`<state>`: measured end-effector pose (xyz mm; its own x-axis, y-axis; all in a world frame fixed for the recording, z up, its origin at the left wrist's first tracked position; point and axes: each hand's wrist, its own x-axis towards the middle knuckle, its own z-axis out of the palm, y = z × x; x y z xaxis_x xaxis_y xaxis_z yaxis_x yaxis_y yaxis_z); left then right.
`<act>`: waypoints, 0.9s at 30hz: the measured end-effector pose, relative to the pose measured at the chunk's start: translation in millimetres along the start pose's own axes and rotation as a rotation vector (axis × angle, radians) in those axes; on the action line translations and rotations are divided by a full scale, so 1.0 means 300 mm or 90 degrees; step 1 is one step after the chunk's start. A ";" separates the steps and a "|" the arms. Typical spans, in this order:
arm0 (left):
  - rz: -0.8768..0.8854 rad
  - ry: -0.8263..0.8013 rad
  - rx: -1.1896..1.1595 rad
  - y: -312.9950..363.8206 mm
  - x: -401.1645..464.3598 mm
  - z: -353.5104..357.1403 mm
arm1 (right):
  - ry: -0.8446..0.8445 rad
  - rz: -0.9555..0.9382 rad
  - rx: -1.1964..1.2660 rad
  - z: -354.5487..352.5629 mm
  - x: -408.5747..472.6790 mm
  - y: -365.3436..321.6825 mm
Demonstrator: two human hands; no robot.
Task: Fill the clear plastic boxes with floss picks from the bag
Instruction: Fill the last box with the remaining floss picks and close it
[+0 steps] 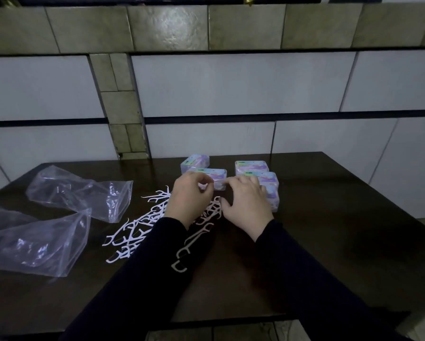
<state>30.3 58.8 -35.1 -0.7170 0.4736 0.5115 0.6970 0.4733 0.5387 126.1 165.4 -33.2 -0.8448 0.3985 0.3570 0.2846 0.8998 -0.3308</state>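
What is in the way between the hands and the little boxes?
Nothing visible. The left hand pinches a floss pick right in front of the nearest box, and the right hand is right up against another box. Whether the box lids are open cannot be told.

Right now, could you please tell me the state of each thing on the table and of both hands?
Boxes: four, lids shut, grouped at the table's far side.
Picks: loose, scattered on the table.
Near bag: lying flat, looks emptied.
Far bag: crumpled, contents unclear.
Left hand: fingers curled, pinching a pick.
Right hand: fingers spread, fingertips down on the picks.
Table: dark, bearing everything.
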 end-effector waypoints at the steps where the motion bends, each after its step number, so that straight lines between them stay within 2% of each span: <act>1: -0.011 -0.001 0.013 -0.015 0.017 -0.014 | -0.005 0.000 0.002 0.004 0.026 -0.010; 11: -0.112 0.008 0.059 -0.152 0.234 -0.014 | -0.057 0.012 -0.016 0.079 0.344 -0.029; 17: -0.135 -0.047 0.044 -0.232 0.340 0.045 | -0.101 0.080 0.021 0.167 0.529 -0.006; 23: -0.148 -0.049 0.042 -0.269 0.378 0.092 | -0.182 0.145 0.012 0.224 0.640 0.009; 27: -0.164 -0.038 0.044 -0.279 0.399 0.108 | -0.195 0.143 0.042 0.247 0.661 0.016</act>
<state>-113.4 100.0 -40.7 -0.8703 0.3726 0.3221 0.4921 0.6329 0.5977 -73.7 235.5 -28.6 -0.8640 0.5034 -0.0047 0.4562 0.7791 -0.4300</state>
